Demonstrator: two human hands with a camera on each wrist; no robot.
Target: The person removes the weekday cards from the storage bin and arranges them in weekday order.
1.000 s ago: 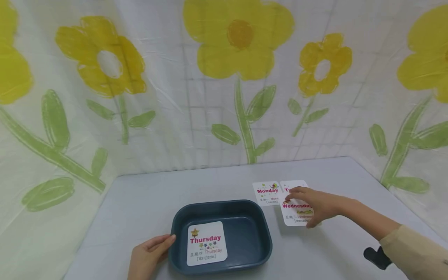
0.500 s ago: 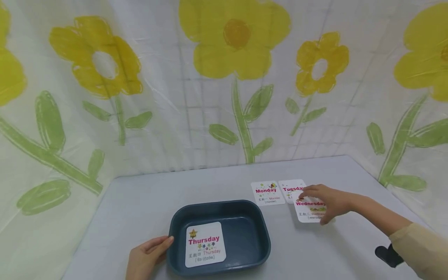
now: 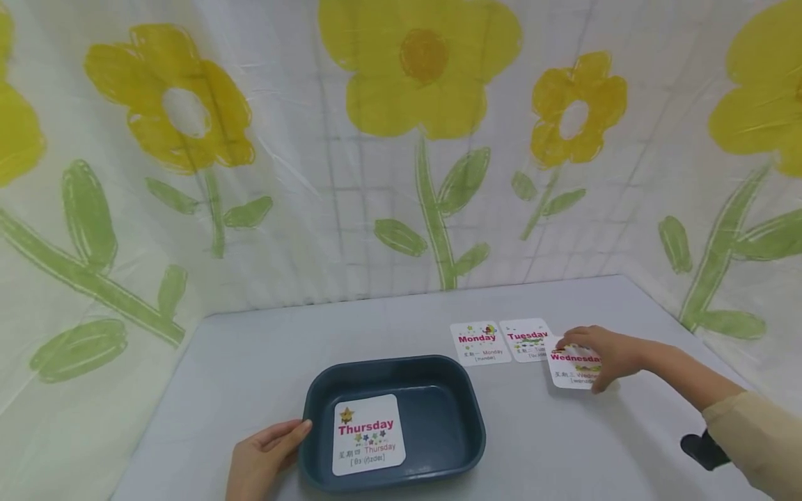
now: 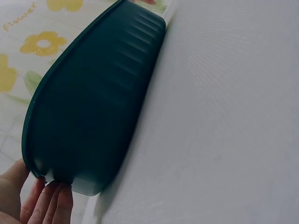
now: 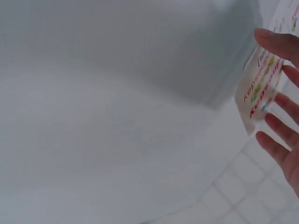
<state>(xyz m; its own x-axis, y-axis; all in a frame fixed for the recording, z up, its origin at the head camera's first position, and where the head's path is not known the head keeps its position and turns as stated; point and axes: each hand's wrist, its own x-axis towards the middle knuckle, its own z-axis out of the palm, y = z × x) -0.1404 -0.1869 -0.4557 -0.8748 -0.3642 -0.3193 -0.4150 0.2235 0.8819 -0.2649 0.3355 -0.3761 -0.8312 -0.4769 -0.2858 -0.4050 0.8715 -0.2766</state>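
My left hand (image 3: 266, 456) grips the left rim of a dark blue-green plastic tray (image 3: 441, 428), thumb at the rim and fingers against the outer wall in the left wrist view. A white Thursday card (image 3: 368, 437) lies in the tray's left half. My right hand (image 3: 617, 356) holds the Wednesday card (image 3: 571, 372) between thumb and fingers, slightly above the table by the look of its shadow. That card overlaps the lower right corner of the Tuesday card (image 3: 523, 339) in the head view. Left of Tuesday lies the Monday card (image 3: 480, 344).
The pale table (image 3: 301, 334) stretches to a back edge against a white curtain (image 3: 288, 264) printed with yellow flowers. A black object (image 3: 704, 451) sits at the right wrist, beside the beige sleeve (image 3: 758, 438).
The right hand has carried the Wednesday card to the right and slightly back, uncovering most of the Tuesday card. My left hand has stayed at the tray.
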